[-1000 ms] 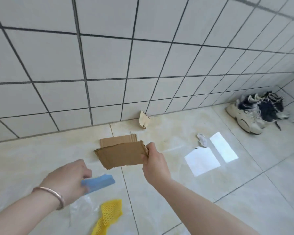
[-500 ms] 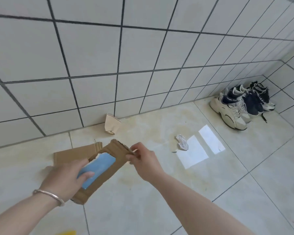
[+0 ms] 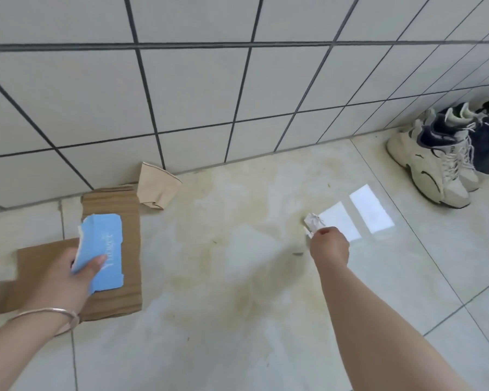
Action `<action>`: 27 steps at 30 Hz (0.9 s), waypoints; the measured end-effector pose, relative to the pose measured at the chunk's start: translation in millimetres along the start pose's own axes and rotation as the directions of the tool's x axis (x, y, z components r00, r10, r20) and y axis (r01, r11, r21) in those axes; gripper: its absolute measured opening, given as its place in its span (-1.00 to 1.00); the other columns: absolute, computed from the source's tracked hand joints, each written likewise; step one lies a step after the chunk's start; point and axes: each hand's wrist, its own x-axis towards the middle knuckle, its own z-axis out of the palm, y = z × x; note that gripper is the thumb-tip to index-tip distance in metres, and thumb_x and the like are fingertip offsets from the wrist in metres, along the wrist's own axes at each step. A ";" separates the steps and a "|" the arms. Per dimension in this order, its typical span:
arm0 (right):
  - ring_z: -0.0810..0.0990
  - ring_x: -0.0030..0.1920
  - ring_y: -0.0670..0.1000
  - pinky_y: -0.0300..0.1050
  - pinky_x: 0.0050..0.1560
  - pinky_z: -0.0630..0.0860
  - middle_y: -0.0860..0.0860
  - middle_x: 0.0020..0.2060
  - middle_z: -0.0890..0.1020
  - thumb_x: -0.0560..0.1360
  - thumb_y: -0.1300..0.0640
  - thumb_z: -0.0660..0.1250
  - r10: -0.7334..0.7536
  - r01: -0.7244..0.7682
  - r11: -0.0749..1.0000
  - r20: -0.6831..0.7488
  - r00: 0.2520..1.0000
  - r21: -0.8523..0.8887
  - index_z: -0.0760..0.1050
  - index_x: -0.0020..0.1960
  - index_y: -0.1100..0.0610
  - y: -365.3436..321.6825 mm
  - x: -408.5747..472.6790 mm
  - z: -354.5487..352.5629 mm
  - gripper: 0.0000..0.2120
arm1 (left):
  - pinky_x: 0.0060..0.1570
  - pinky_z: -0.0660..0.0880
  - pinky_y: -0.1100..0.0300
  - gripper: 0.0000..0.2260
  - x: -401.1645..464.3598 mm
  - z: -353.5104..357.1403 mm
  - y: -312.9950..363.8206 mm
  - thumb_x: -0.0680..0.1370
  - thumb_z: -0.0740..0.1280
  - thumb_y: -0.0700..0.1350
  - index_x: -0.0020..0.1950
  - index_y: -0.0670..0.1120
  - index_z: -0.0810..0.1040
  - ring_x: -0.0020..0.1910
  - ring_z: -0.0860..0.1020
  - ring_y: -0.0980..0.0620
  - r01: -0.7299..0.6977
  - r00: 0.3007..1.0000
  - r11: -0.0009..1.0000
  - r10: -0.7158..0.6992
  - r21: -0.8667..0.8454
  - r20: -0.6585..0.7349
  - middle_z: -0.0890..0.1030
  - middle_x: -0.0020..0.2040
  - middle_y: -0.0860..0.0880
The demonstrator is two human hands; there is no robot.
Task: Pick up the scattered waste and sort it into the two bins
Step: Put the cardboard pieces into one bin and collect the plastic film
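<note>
A tiled corner of a home, likely an entry or utility space: pale square wall tiles (image 3: 198,88) with dark grout meet a glossy, stained floor (image 3: 237,277), worn sneakers (image 3: 435,165) are lined up against the wall, and window light (image 3: 370,208) reflects off the floor
</note>
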 end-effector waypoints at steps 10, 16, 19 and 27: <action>0.42 0.20 0.26 0.03 0.07 0.41 0.24 0.17 0.43 0.47 0.21 0.23 0.006 0.007 0.975 0.056 0.998 -0.224 0.31 0.23 0.27 0.5 41.0 54.9 -0.64 | -0.25 0.35 0.04 -0.76 19.2 -7.1 -25.4 0.52 0.32 -0.05 0.02 -0.20 0.41 -0.20 0.48 -0.21 0.017 0.986 1.000 -0.019 -0.013 -0.168 0.52 -0.17 -0.18; 0.47 -0.15 0.19 -0.09 -0.20 0.30 0.25 -0.14 0.58 0.54 0.21 0.15 -0.327 0.332 0.935 0.057 0.943 -0.125 0.43 -0.15 0.25 -38.4 -1.5 75.3 -0.84 | -0.07 0.43 -0.01 -0.55 15.9 -23.7 -36.4 0.49 0.37 -0.11 0.31 -0.06 0.26 -0.04 0.51 -0.13 0.065 0.960 0.966 -0.129 -0.251 -0.248 0.57 -0.03 -0.05; 0.43 -0.32 0.11 -0.12 -0.38 0.28 0.06 -0.41 0.45 0.53 0.15 0.22 -0.455 0.426 0.885 0.155 0.877 0.187 0.32 -0.35 0.16 -100.1 -50.9 90.9 -0.71 | -0.24 0.40 0.13 -0.60 18.0 -31.3 -46.1 0.50 0.35 -0.12 0.31 -0.12 0.38 -0.11 0.54 -0.10 0.089 0.954 0.931 -0.182 -0.353 -0.239 0.61 -0.01 -0.09; 0.36 0.35 0.03 -0.09 0.29 0.37 0.00 0.29 0.45 0.40 0.00 0.44 -0.563 0.415 0.821 0.434 0.703 0.392 0.62 0.06 0.08 -214.0 -108.2 160.0 -0.72 | -0.37 0.34 0.22 -0.85 28.1 -35.4 -64.6 0.51 0.35 -0.10 0.01 -0.14 0.56 -0.34 0.46 -0.09 0.275 0.880 0.763 -0.445 -0.585 -0.166 0.54 -0.17 -0.16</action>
